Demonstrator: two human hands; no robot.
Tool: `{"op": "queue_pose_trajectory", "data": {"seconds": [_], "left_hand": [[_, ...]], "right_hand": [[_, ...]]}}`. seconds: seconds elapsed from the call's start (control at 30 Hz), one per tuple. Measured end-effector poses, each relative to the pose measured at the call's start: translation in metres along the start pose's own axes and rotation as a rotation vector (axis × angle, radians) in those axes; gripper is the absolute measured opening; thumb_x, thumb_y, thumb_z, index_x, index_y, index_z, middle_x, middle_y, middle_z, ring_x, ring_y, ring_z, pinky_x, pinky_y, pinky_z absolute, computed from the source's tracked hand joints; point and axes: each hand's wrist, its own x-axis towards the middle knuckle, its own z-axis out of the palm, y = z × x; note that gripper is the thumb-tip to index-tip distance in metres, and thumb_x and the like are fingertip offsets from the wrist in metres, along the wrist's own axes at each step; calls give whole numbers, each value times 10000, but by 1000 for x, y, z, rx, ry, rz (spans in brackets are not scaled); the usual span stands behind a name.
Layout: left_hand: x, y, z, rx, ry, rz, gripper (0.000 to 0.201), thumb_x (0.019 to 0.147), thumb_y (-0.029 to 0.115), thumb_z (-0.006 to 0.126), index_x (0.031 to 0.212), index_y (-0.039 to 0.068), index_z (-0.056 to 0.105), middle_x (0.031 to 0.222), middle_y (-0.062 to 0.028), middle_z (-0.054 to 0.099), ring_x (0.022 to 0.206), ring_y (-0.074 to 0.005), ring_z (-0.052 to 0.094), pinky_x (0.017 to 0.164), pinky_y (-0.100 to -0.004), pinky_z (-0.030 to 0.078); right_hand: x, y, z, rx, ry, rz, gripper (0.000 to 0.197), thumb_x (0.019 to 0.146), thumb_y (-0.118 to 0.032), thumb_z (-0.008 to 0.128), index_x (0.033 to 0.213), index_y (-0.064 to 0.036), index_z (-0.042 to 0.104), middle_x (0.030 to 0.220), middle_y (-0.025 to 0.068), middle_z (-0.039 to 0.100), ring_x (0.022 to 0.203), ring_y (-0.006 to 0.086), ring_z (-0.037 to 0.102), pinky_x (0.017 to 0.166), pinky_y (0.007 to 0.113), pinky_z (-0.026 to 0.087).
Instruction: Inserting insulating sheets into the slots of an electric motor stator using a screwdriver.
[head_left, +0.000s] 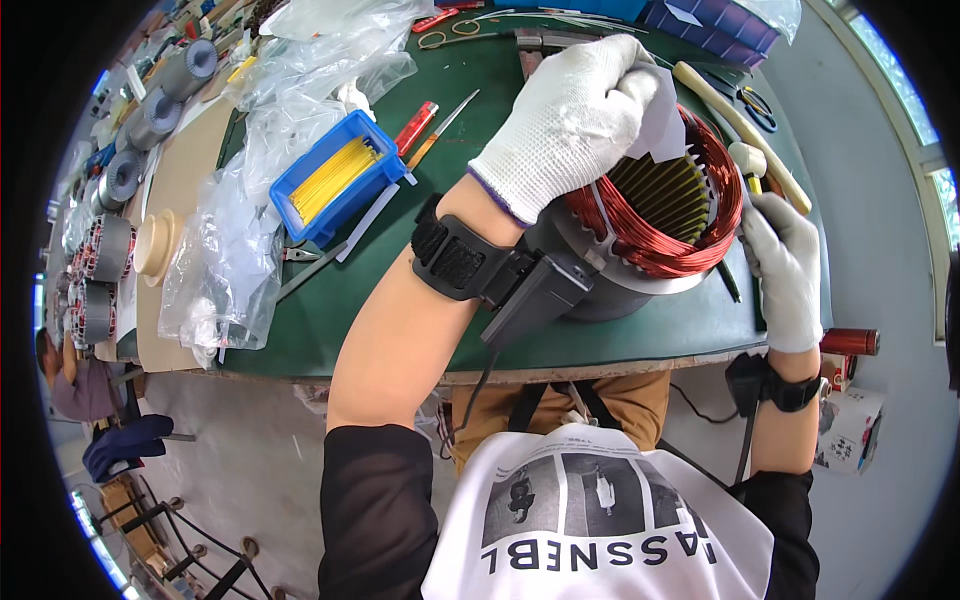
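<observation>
A grey motor stator (590, 265) with red copper windings (655, 262) stands on the green table before me, its slots lined with yellowish strips. My left hand (585, 115), in a white knit glove, reaches over the far left side of the windings. Its fingers are closed on a white sheet of paper (664, 128) that hangs at the rim of the coil. To the right of the stator is my gloved right hand (785, 262). It is closed around the handle of a small white-headed mallet (747, 158), close beside the windings.
A blue bin (290, 180) of yellow strips sits left, with a red-handled knife (417, 127) and tweezers (445, 128) nearby. Plastic bags (265, 190) cover the left side. A long wooden stick (735, 125) and scissors (757, 108) lie at far right. More stators (97, 310) stand further left.
</observation>
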Motion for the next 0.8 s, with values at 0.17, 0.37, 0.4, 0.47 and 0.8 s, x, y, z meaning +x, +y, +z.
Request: {"op": "queue_pose_trajectory", "data": {"seconds": [0.17, 0.37, 0.4, 0.47, 0.8], "left_hand": [[0, 3, -2, -44, -25, -36, 225, 902, 194, 495, 949, 18, 626, 872, -226, 647, 868, -385, 629, 779, -421, 496], [-3, 2, -1, 1, -15, -37, 229, 902, 200, 494, 929, 16, 628, 848, -217, 653, 856, -381, 635, 775, -431, 500], [-3, 4, 0, -3, -16, -30, 231, 903, 199, 489, 924, 15, 628, 839, -212, 655, 852, -380, 637, 773, -434, 502], [-1, 6, -2, -17, -21, -52, 228, 903, 196, 484, 915, 18, 625, 829, -214, 653, 837, -385, 636, 764, -442, 503], [-2, 2, 0, -21, -1, -29, 211, 886, 196, 488, 868, 28, 615, 825, -229, 639, 828, -408, 619, 746, -467, 495]], "right_hand": [[0, 10, 13, -32, 163, -128, 227, 906, -141, 530, 861, 69, 603, 661, -37, 490, 603, 33, 401, 532, 214, 315], [6, 0, 2, -79, 44, -4, 203, 897, -137, 547, 918, 47, 631, 644, -13, 495, 561, 43, 415, 505, 221, 328], [4, 2, -4, -177, -19, 38, 206, 888, -134, 557, 942, 49, 635, 666, 28, 535, 593, 62, 465, 550, 230, 385], [14, -2, 2, -153, -22, -11, 210, 891, -139, 555, 941, 49, 635, 665, 29, 534, 592, 64, 467, 552, 231, 389], [14, 3, -4, -282, -86, -106, 186, 891, -100, 540, 928, 67, 614, 701, 50, 567, 664, 114, 523, 656, 260, 447]]}}
